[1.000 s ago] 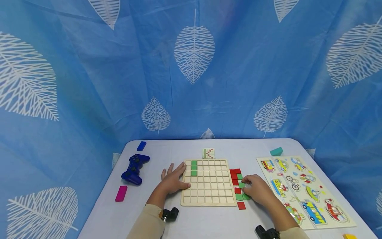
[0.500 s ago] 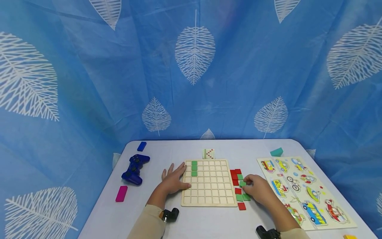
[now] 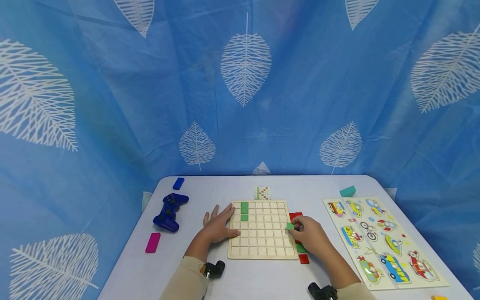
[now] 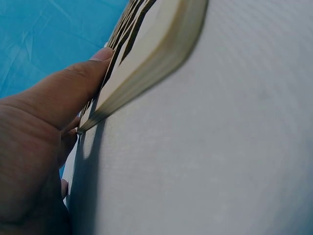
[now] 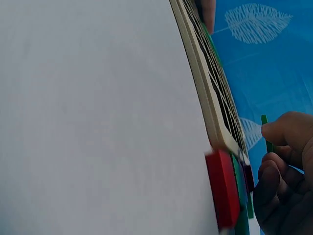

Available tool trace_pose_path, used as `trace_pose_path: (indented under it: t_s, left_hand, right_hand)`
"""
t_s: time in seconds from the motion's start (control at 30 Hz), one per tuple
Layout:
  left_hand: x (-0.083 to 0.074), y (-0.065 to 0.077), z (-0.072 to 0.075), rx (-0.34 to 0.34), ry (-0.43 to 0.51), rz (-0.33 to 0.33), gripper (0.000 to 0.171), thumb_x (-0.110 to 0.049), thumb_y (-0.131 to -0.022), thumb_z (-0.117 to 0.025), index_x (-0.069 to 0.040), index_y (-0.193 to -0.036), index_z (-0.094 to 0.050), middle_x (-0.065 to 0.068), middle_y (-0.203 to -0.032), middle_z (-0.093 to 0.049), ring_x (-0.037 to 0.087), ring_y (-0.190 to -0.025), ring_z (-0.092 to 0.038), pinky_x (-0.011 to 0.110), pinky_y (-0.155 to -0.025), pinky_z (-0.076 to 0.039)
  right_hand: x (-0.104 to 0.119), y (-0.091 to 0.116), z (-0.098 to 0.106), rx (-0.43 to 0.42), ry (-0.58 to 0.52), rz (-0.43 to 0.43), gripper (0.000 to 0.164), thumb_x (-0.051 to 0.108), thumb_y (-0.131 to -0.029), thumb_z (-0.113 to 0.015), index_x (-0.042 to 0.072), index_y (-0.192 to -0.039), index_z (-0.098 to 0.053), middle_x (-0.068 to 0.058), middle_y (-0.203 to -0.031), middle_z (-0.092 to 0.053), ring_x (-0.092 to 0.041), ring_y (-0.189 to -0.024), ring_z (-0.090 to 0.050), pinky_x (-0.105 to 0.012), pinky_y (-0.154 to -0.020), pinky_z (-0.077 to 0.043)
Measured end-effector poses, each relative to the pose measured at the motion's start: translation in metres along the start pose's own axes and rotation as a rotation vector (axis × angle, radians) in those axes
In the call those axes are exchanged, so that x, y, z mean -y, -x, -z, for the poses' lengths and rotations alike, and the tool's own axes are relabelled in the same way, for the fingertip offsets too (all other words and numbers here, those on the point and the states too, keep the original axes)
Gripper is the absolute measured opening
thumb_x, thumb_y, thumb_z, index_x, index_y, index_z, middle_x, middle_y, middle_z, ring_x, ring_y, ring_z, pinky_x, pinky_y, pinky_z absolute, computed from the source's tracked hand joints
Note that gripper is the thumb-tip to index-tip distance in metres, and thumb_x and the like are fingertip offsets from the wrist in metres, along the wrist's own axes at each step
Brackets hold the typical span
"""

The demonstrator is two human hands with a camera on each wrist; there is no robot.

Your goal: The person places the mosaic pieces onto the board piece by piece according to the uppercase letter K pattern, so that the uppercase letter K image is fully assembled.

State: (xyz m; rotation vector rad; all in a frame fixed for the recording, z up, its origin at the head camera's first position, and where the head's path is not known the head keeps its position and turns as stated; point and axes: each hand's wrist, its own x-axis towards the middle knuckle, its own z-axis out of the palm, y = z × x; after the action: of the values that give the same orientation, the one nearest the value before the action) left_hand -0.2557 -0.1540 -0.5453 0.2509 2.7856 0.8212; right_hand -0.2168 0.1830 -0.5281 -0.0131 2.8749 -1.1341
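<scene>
A square wooden grid board (image 3: 262, 238) lies on the white table, with three green tiles (image 3: 244, 211) in one of its left columns. My left hand (image 3: 216, 228) rests at the board's left edge, fingers spread; in the left wrist view its thumb (image 4: 73, 88) lies over the board's rim. Between thumb and fingers my right hand (image 3: 311, 236) pinches a green square tile (image 3: 290, 226), held over the board's right edge. Loose red tiles (image 3: 304, 259) and green tiles (image 3: 301, 248) lie beside that edge, partly hidden under the right hand.
Behind the board stands a small pattern card (image 3: 262, 193). A blue game controller (image 3: 170, 212), a magenta block (image 3: 152, 243) and a blue block (image 3: 178, 183) lie on the left. To the right are a vehicle picture puzzle (image 3: 386, 243), a teal block (image 3: 348, 191) and a yellow block (image 3: 439, 297).
My right hand has picked up a green tile from the loose tiles and carried it left to the board's right edge. The left hand has stayed in place.
</scene>
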Motion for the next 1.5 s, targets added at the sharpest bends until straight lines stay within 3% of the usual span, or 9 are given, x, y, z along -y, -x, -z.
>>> trace_pose_path:
  t_s: [0.33,0.8,1.03,1.23,1.5]
  left_hand:
    - [0.000,0.000,-0.001,0.006,-0.003,0.002,0.101,-0.054,-0.082,-0.085,-0.025,-0.165,-0.036,-0.008,-0.175,-0.021,0.039,-0.163,0.001,0.068,-0.125,0.009]
    - [0.002,0.000,0.001,0.012,0.009,-0.005,0.099,-0.055,-0.083,-0.084,-0.025,-0.165,-0.036,-0.008,-0.175,-0.022,0.039,-0.163,0.000,0.067,-0.125,0.008]
    - [0.001,0.000,-0.001,0.024,-0.003,-0.013,0.098,-0.056,-0.084,-0.083,-0.026,-0.165,-0.035,-0.009,-0.175,-0.020,0.038,-0.163,0.002,0.068,-0.125,0.008]
    - [0.001,0.002,-0.002,0.016,0.011,-0.004,0.099,-0.055,-0.083,-0.084,-0.025,-0.164,-0.037,-0.009,-0.175,-0.022,0.039,-0.163,0.001,0.068,-0.125,0.008]
    - [0.000,0.002,-0.002,0.016,-0.002,0.003,0.099,-0.056,-0.083,-0.084,-0.025,-0.164,-0.037,-0.010,-0.175,-0.022,0.038,-0.163,0.001,0.068,-0.125,0.008]
  right_hand:
    - [0.024,-0.005,-0.022,-0.017,-0.030,0.090,0.021,0.012,-0.090,-0.079,0.011,-0.110,-0.074,0.004,-0.093,-0.064,-0.012,-0.080,-0.055,-0.025,-0.068,-0.049]
    - [0.056,-0.016,-0.064,0.044,-0.076,0.194,0.018,0.012,-0.089,-0.079,0.012,-0.106,-0.072,0.005,-0.091,-0.061,-0.012,-0.082,-0.055,-0.027,-0.071,-0.050]
    - [0.074,-0.018,-0.079,0.070,-0.064,0.165,0.017,0.009,-0.086,-0.078,0.010,-0.103,-0.072,0.003,-0.087,-0.061,-0.015,-0.084,-0.056,-0.033,-0.076,-0.051]
    - [0.084,-0.021,-0.091,0.112,-0.030,0.177,0.019,0.009,-0.087,-0.077,0.009,-0.106,-0.072,0.003,-0.088,-0.061,-0.015,-0.081,-0.055,-0.032,-0.073,-0.049]
    - [0.093,-0.024,-0.101,0.095,0.027,0.144,0.023,0.012,-0.087,-0.078,0.011,-0.109,-0.073,0.003,-0.087,-0.062,-0.015,-0.076,-0.055,-0.032,-0.069,-0.047]
